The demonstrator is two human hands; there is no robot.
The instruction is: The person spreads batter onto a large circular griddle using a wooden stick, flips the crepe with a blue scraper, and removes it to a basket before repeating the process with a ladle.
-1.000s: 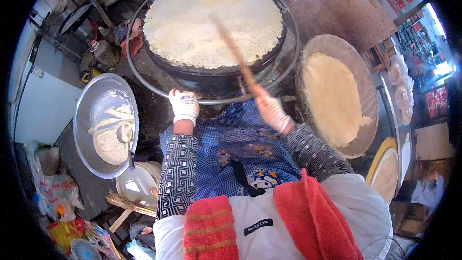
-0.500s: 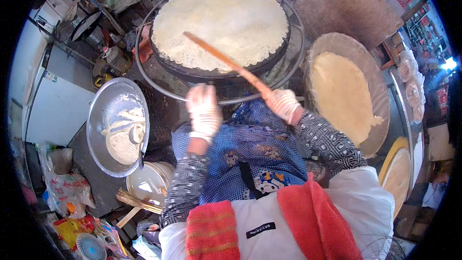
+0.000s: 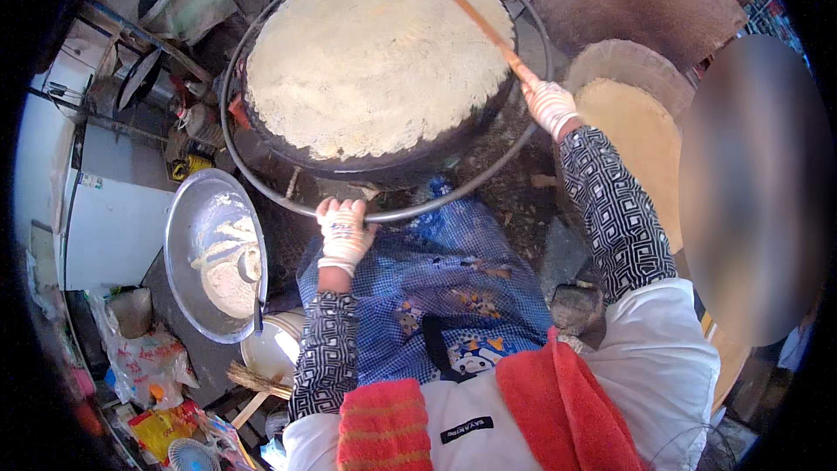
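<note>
Large round griddle (image 3: 410, 144), dark rim, set inside a thin metal ring (image 3: 261, 187). A pale, thin flatbread (image 3: 375, 52) covers nearly the whole cooking face; surface dry-looking, rough, cream-coloured, edges a little ragged at the lower side.

A long wooden stick (image 3: 475, 17), reddish-brown, lies slantwise over the upper right part of the flatbread, its far end near the top rim. Whether the tip touches the bread or hovers just above it: cannot tell.

Right hand (image 3: 551, 106), gloved in white, is closed around the near end of the stick, just off the right rim of the griddle. Left hand (image 3: 343, 231), also gloved, fingers curled down over the metal ring at the near edge, gripping it; the stick is well apart from this hand, across the griddle.

Both forearms wear black-and-white patterned sleeves. A blue checked apron (image 3: 445, 296) fills the space between them.

Left of the griddle: a metal basin (image 3: 187, 235) with pale batter and a ladle in it. Right: a round board (image 3: 641, 135) carrying a finished flatbread, partly cut off by a blurred patch. Clutter at the lower left is too small and bent by the lens to make out.
</note>
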